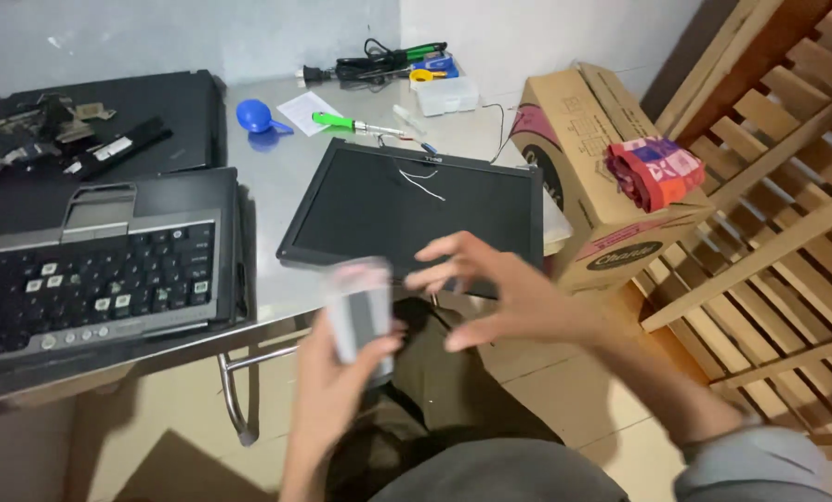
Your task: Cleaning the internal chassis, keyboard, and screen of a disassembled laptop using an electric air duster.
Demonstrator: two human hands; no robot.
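left hand (337,372) grips blurred grey flat part (360,316) | right hand (504,293) open, fingers spread, just beside it | laptop screen panel (416,209) on desk (276,177) behind

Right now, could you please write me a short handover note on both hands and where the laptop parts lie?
Left hand: holds a small grey block, blurred, upright above the lap.
Right hand: open, fingers spread, beside the block, holding nothing.
Laptop screen panel: detached, flat on the metal table, loose wires on top.
Laptop base with keyboard: at the table's left, several keys missing.
Done: screen is off the base.
Left: cannot tell where the block belongs; screwdriver with green handle lies behind the panel.
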